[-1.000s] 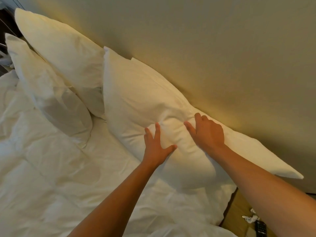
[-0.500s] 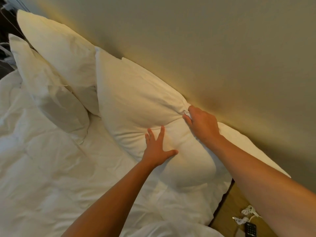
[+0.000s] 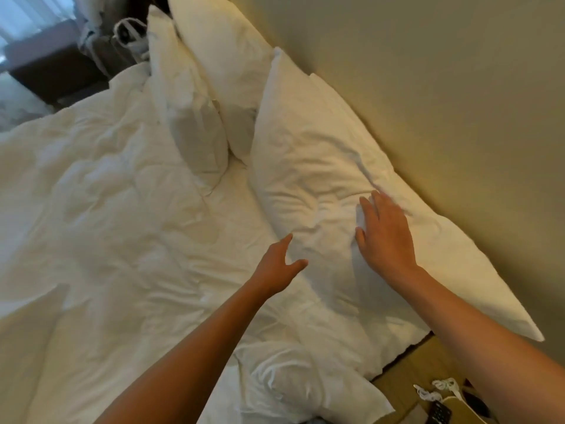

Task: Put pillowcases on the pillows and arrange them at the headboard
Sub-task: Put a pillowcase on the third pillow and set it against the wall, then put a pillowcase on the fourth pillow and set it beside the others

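A long white pillow (image 3: 312, 166) in its case leans against the beige headboard wall (image 3: 443, 87). My right hand (image 3: 385, 234) lies flat on its lower middle, fingers spread. My left hand (image 3: 279, 266) hovers open by the pillow's near edge, holding nothing. Two more white pillows stand further along the wall: a rear pillow (image 3: 220, 53) against the wall and a front pillow (image 3: 186, 111) leaning before it. Another white bundle (image 3: 302, 387), pillow or bedding, lies near my left forearm.
A rumpled white duvet (image 3: 107, 224) covers the bed. A wooden bedside table (image 3: 403, 390) at lower right carries a white cable (image 3: 440, 390) and a dark remote (image 3: 438, 413). Dark furniture (image 3: 55, 65) and a bag (image 3: 128, 35) stand beyond the bed's far side.
My right hand let go of the pinched pillow edge at the wall and now rests flat. My left hand drew back off the pillow. The view swung left, showing more of the bed.
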Demonstrator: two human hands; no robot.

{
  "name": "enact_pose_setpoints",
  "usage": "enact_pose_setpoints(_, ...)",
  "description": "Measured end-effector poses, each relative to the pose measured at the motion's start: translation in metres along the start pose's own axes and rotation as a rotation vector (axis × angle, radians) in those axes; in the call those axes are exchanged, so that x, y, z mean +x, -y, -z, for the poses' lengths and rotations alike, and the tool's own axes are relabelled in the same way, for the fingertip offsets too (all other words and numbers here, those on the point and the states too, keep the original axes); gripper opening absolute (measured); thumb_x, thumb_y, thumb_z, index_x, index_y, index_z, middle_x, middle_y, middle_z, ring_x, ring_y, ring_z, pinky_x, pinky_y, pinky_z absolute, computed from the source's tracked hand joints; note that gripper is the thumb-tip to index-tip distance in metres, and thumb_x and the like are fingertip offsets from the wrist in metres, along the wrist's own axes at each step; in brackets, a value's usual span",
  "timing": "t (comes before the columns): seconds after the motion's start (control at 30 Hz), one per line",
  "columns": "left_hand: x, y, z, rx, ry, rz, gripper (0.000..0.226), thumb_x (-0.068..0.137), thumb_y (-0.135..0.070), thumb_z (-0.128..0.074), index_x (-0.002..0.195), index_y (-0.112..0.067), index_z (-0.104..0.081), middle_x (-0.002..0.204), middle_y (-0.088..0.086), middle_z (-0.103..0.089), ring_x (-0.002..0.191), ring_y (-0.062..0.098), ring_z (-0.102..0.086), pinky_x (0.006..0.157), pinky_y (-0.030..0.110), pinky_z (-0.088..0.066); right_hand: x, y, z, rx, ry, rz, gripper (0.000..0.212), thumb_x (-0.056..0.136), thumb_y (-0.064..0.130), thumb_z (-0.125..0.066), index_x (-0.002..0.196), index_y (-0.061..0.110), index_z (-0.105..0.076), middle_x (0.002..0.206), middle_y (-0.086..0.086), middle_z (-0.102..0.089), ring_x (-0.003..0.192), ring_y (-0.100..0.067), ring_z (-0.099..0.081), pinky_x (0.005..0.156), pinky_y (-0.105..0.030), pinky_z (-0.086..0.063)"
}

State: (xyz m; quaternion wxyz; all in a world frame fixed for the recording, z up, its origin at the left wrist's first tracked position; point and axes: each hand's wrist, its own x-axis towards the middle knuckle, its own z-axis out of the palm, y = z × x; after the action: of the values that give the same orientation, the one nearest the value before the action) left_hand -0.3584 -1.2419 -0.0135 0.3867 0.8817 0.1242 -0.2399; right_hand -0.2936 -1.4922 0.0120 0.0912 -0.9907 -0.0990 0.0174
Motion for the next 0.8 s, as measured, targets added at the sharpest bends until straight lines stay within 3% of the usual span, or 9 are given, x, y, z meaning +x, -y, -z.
enact_pose_setpoints(0.27,-0.155,0.147,0.072,-0.072,-0.169,0.254,0.067,0.094,-0.051,-0.062,0.152,-0.025,-0.040,0.155,0.006,-0.044,0.139,0.022,-0.044,0.108,0.034,-0.037,-0.077,0.166,-0.030,-0.004,0.275,0.343,0.063,0.098,0.036,-0.061,0.154,0.012,-0.044,0.154,-0.013,-0.050,0.140,-0.032,-0.048,0.115,-0.044,-0.040)
enact_pose_setpoints(0.57,-0.426,0.362,0.103,-0.223,-0.451,0.507,0.064,0.096,-0.051,-0.057,0.151,-0.025,-0.038,0.151,0.007,-0.043,0.139,0.024,-0.041,0.108,0.040,-0.041,-0.255,0.424,-0.073,-0.083,0.412,0.753,0.063,0.100,0.042,-0.058,0.156,0.020,-0.041,0.155,-0.003,-0.051,0.141,-0.026,-0.048,0.113,-0.039,-0.041)
enact_pose_setpoints(0.8,-0.606,0.509,0.104,-0.370,-0.561,0.725,0.063,0.097,-0.051,-0.054,0.151,-0.023,-0.036,0.152,0.006,-0.040,0.138,0.024,-0.039,0.107,0.042,-0.044,-0.392,0.609,-0.109,-0.095,0.504,1.018,0.064,0.099,0.045,-0.057,0.157,0.021,-0.040,0.157,-0.003,-0.050,0.143,-0.026,-0.047,0.114,-0.040,-0.040)
